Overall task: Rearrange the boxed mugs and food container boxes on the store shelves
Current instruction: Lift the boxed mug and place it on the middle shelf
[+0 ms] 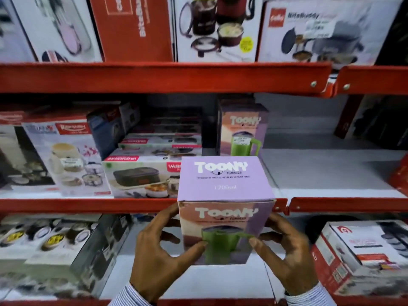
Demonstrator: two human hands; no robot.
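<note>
I hold a lilac Toony mug box [225,195] with a green mug printed on its front, upright, in front of the middle shelf's red edge. My left hand [159,255] grips its left side and my right hand [284,250] grips its right side, thumbs on the front face. A second Toony mug box [241,129] stands upright further back on the middle shelf, just behind the held one. Flat food container boxes [143,177] lie stacked to its left.
The middle shelf [331,168] shows bare white surface to the right of the mug boxes. Large lunch-carrier boxes [216,27] fill the top shelf. The bottom shelf carries bowl boxes [44,239] at the left and a red-and-white box [362,255] at the right.
</note>
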